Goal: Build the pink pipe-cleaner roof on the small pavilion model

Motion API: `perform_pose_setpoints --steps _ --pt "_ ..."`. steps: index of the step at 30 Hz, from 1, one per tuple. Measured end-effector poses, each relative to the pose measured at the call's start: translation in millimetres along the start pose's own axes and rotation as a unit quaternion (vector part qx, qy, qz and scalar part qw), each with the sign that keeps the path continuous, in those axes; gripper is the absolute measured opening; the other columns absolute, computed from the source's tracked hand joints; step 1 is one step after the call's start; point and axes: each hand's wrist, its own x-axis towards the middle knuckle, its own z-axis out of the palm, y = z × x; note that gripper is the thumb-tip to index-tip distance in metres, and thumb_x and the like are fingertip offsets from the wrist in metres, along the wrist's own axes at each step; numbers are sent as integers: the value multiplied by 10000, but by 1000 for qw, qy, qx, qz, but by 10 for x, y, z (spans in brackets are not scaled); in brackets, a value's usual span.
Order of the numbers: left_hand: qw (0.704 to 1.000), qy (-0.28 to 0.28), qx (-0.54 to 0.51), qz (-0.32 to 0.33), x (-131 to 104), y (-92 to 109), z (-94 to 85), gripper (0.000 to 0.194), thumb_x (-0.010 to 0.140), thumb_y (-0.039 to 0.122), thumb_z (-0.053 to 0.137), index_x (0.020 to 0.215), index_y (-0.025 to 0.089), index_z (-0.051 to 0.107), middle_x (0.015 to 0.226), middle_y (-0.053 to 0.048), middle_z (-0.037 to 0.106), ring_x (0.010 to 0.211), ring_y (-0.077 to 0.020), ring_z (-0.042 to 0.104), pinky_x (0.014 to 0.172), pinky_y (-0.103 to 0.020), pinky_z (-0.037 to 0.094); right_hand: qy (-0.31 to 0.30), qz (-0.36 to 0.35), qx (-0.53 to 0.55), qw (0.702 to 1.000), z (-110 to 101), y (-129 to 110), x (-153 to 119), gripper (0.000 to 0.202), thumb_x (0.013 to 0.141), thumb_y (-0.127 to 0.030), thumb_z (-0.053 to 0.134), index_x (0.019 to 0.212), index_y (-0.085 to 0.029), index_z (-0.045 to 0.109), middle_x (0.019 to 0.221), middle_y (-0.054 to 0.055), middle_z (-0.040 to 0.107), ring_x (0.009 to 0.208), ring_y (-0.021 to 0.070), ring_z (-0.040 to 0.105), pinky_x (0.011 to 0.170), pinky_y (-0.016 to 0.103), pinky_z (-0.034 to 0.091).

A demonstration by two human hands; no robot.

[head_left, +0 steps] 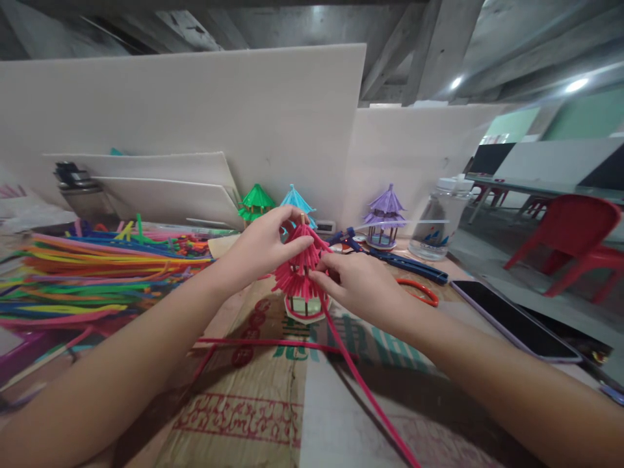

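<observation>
A small red pavilion model (292,279) with a two-tiered roof stands on the cardboard in front of me. My left hand (270,242) is closed around the peak of its roof, thumb toward me. At the roof's right side, my right hand (361,281) pinches a long red pipe cleaner (363,385), whose free length trails down toward the bottom edge. The spot where the strip meets the roof is partly hidden by my fingers. Another red pipe cleaner (273,342) lies crosswise in front of the model.
Bundles of coloured pipe cleaners (97,260) fill the left side. Green (257,198), blue (292,197) and purple pavilions (386,211) stand behind. To the right are a glue gun (348,239), orange-handled scissors (422,292), a water bottle (433,221) and a phone (511,318).
</observation>
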Motion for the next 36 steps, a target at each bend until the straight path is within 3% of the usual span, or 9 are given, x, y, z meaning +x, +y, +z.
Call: perform_pose_setpoints --steps 5,9,12,15,17,25,29,33,36 --pt "999 0 -35 -17 -7 -53 42 335 906 366 627 1174 164 625 1161 -76 697 1053 -210 649 942 -328 490 -3 -9 45 999 -134 75 16 343 979 -430 519 787 -198 682 666 -3 654 578 121 503 556 270 247" --pt "995 -29 -86 -40 -3 -54 39 404 953 438 551 1232 153 617 1212 -102 693 1090 -222 653 956 -335 498 46 -26 106 993 -183 272 -37 236 971 -341 530 917 -200 712 781 5 708 655 122 575 591 247 341" --pt "994 -51 -79 -52 5 -31 2 489 915 477 596 1286 158 592 1279 -118 669 1145 -246 638 997 -366 489 97 -129 93 983 -94 447 -83 276 975 -212 479 1120 -206 714 927 51 720 777 142 614 662 252 409" --pt "995 -61 -55 -58 12 -16 -23 530 884 503 628 1290 163 595 1317 -119 653 1182 -261 621 1044 -393 468 126 -249 -10 960 37 555 -88 393 989 -149 412 1259 -237 683 904 71 694 784 167 586 674 286 410" --pt "995 -60 -58 -59 13 -16 -19 510 901 511 602 1270 161 611 1297 -115 667 1172 -261 625 1041 -393 473 128 -276 -58 951 100 575 -71 409 1005 -149 397 1303 -234 664 895 79 683 772 175 566 672 300 406" --pt "994 -44 -84 -49 -4 -38 63 455 935 447 580 1270 141 620 1276 -111 684 1163 -244 636 1039 -364 483 112 -256 -79 957 152 561 -46 433 1014 -149 397 1387 -233 598 969 92 693 827 173 569 721 304 423" --pt "992 -28 -110 -48 6 -79 127 423 949 397 558 1279 140 621 1275 -112 688 1169 -240 641 1050 -376 485 128 -235 -53 962 71 526 -67 411 1016 -168 405 1374 -227 599 935 80 695 790 167 575 691 290 411" --pt "986 -15 -157 -58 15 -149 176 399 948 355 559 1282 141 608 1284 -113 685 1179 -230 642 1058 -377 485 148 -128 72 978 -75 537 -131 213 987 -249 509 1048 -189 704 834 42 699 704 141 585 649 252 414" --pt "980 -10 -186 -68 26 -200 165 404 951 360 551 1293 147 583 1293 -113 674 1180 -217 641 1039 -359 498 108 -38 99 988 -96 668 -211 197 939 -322 592 813 -184 655 727 17 668 639 137 566 600 244 391"
